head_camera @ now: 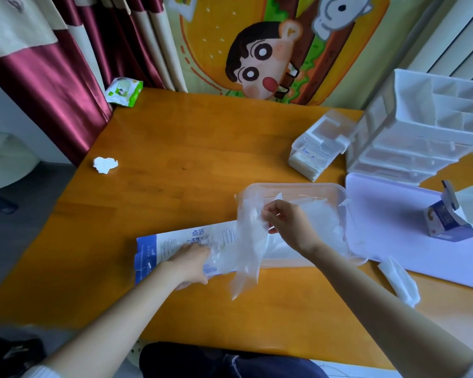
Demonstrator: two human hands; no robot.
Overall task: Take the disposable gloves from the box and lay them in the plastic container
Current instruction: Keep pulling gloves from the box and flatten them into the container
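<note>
Nearest, at the bottom edge of the frame, a lap in dark trousers showed against the wooden table. Just above it, left of centre, the left hand lay on the flat blue-and-white box, with the fingers bent over its top and the thumb at its near edge, holding it down. Some clear film bunched at those fingertips.

Right of centre, the right hand was raised, with thumb and fingers pinched on the top of a clear glove. The glove hung down across the right end of the box, reaching the tabletop below. Behind that hand stood the clear plastic container, touching the box's right end, with a pile of gloves inside it.

At lower right lay a loose white tissue, beside a pale lilac sheet bearing a small opened carton. A crumpled paper ball sat at middle left.

Farther up on the right stood a white drawer unit with a small clear case beside it. A green wipes packet sat at the table's far left corner, against a maroon curtain and a cartoon cloth.
</note>
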